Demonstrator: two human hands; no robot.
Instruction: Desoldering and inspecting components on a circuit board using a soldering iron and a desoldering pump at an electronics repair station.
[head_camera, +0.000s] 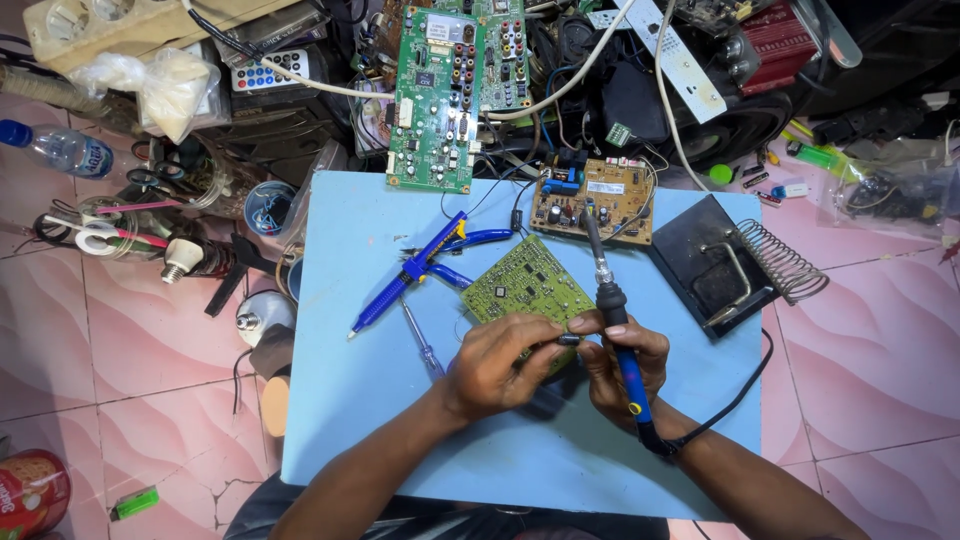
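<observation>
My right hand (625, 370) grips a blue-handled soldering iron (612, 310), its metal tip pointing away toward a small brown circuit board (592, 200). My left hand (495, 365) pinches a small dark part (567, 340) against the right hand's fingertips, over the near corner of a yellow-green circuit board (525, 285). Both hands are above a light blue board (350, 400) that serves as a work surface. The iron's black cord (735, 400) runs off to the right.
A blue desoldering pump (405, 275), blue-handled pliers (480, 240) and a thin screwdriver (420, 345) lie left of the green board. A black soldering stand with a coil (735, 265) sits at right. Green circuit boards (435, 95), remotes, cables and a water bottle (55, 148) crowd the pink tiled floor.
</observation>
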